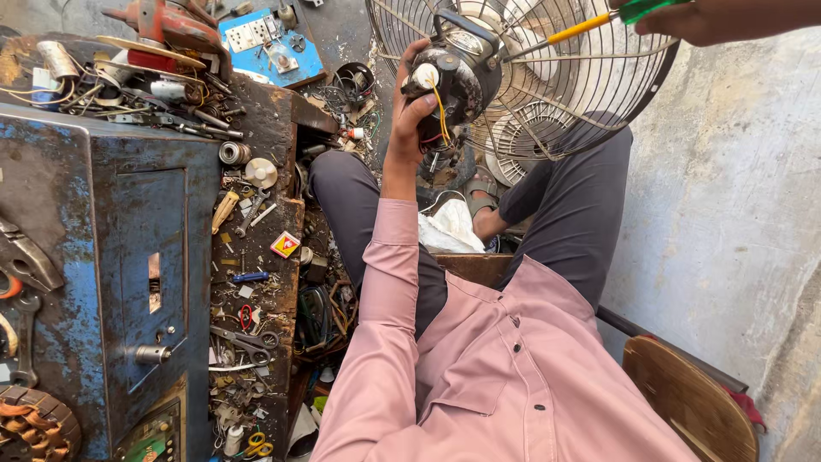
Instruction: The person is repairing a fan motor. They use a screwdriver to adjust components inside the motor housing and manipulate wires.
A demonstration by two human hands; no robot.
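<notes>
Left hand (409, 115) gripping dark, grimy round fan motor housing (457, 75) from below. Right hand (714, 19) clasping green-handled, yellow-shafted screwdriver (590, 26), tip at housing. Round wire fan guard (547, 85) directly behind. Cluttered blue metal workbench (111, 257) left of left hand.

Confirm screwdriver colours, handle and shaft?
Green handle, yellow shaft on the screwdriver, held in the right hand. It shows in the head view, top right, against the fan guard.

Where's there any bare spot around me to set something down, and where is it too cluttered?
Free: the grey concrete floor right of the fan guard, past the wooden stool. The blue metal cabinet face is mostly bare. Crowded: the wooden bench strip strewn with tools, and the wire-heaped cabinet top.
</notes>
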